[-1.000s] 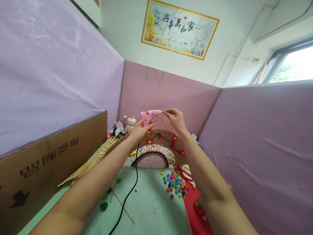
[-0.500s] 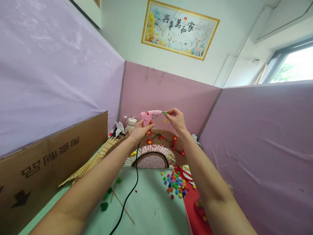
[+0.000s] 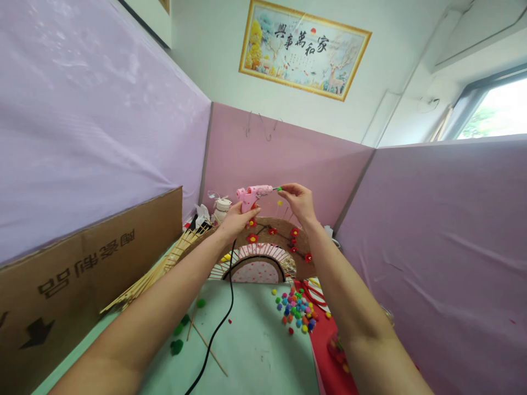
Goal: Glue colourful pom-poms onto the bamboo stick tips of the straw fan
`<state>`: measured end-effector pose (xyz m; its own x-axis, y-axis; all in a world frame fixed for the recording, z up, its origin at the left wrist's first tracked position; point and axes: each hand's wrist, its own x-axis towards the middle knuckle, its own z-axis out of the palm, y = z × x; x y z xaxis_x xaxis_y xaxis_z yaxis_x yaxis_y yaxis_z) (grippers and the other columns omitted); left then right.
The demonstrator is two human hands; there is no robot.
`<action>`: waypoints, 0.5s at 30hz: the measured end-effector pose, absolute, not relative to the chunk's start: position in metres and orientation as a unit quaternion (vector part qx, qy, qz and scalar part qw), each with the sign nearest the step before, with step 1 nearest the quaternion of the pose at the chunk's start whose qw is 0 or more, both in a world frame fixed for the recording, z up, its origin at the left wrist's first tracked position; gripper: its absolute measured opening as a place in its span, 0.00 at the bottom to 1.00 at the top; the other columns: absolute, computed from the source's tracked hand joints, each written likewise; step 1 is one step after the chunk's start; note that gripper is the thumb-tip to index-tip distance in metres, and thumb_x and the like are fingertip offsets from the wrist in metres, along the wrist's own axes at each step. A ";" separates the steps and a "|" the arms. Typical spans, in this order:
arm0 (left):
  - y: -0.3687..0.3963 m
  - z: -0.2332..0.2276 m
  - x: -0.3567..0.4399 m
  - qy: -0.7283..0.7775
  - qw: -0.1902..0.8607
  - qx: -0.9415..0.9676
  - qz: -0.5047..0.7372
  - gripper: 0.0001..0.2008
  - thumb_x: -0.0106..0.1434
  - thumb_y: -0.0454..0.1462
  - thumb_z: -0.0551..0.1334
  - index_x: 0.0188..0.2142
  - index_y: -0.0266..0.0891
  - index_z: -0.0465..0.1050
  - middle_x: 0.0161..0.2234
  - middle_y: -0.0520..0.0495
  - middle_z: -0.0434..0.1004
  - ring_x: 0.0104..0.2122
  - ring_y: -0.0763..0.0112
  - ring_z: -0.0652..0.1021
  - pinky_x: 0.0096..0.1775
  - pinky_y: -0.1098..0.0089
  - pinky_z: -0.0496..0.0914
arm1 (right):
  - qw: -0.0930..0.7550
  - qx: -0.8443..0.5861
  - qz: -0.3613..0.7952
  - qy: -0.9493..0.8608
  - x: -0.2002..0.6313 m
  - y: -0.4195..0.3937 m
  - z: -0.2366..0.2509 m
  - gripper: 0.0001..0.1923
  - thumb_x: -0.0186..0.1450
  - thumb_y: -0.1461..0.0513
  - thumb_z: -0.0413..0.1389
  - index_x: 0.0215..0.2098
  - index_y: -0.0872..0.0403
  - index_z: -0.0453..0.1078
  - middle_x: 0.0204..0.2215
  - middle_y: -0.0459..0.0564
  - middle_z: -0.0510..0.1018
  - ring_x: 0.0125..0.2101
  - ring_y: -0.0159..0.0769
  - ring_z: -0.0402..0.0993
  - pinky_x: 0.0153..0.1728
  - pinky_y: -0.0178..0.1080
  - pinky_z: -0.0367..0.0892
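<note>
My left hand [image 3: 237, 219] is wrapped round the handle of a pink hot glue gun [image 3: 252, 196], whose nozzle points right. A black cord [image 3: 231, 291] runs down from it. Between finger and thumb, my right hand [image 3: 301, 202] pinches a small green pom-pom [image 3: 279, 189] right at the nozzle tip; whether they touch I cannot tell. Behind and below both hands stands a fan-shaped craft piece with a brown band [image 3: 282, 233], red flowers [image 3: 252, 238] and a pink spotted half-circle [image 3: 257, 271].
Many coloured pom-poms [image 3: 296, 310] lie on the green table [image 3: 255, 340] at right. Green pom-poms [image 3: 177, 346] and thin sticks [image 3: 209, 348] are at left. A cardboard box [image 3: 94, 258] and a bundle of bamboo sticks [image 3: 160, 269] line the left side. A white bottle [image 3: 222, 208] stands behind.
My right hand has shifted very slightly to the right with the green pom-pom, leaving a little more of the nozzle tip showing. My left hand keeps the glue gun nearly still.
</note>
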<state>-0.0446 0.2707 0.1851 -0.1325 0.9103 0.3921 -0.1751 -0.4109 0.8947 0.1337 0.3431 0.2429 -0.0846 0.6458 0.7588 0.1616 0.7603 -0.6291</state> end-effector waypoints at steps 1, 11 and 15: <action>0.270 0.185 -0.045 0.358 0.410 0.515 0.662 0.19 0.49 0.45 0.72 0.35 0.35 0.73 0.22 0.53 0.72 0.18 0.79 0.71 0.18 0.78 0.57 | 0.616 -0.282 0.198 -0.709 0.134 0.344 0.243 0.14 0.50 0.53 0.66 0.30 0.52 0.77 0.30 0.50 0.82 0.35 0.39 0.76 0.43 0.44 0.69; 0.274 0.183 -0.046 0.352 0.409 0.524 0.659 0.18 0.50 0.44 0.71 0.36 0.35 0.74 0.23 0.52 0.73 0.20 0.78 0.71 0.19 0.78 0.59 | 0.621 -0.281 0.196 -0.705 0.134 0.345 0.241 0.14 0.51 0.52 0.66 0.31 0.52 0.77 0.32 0.50 0.83 0.36 0.40 0.77 0.44 0.44 0.70; 0.275 0.181 -0.047 0.356 0.404 0.534 0.652 0.18 0.51 0.45 0.71 0.36 0.36 0.74 0.22 0.52 0.73 0.19 0.78 0.71 0.19 0.78 0.59 | 0.619 -0.286 0.189 -0.707 0.134 0.344 0.241 0.14 0.51 0.52 0.65 0.31 0.51 0.77 0.32 0.50 0.83 0.36 0.40 0.77 0.44 0.45 0.70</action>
<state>-0.0467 0.2746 0.1813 -0.1042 0.9069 0.4083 -0.1470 -0.4200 0.8955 0.1341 0.3439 0.2407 -0.0710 0.6379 0.7668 0.1702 0.7652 -0.6209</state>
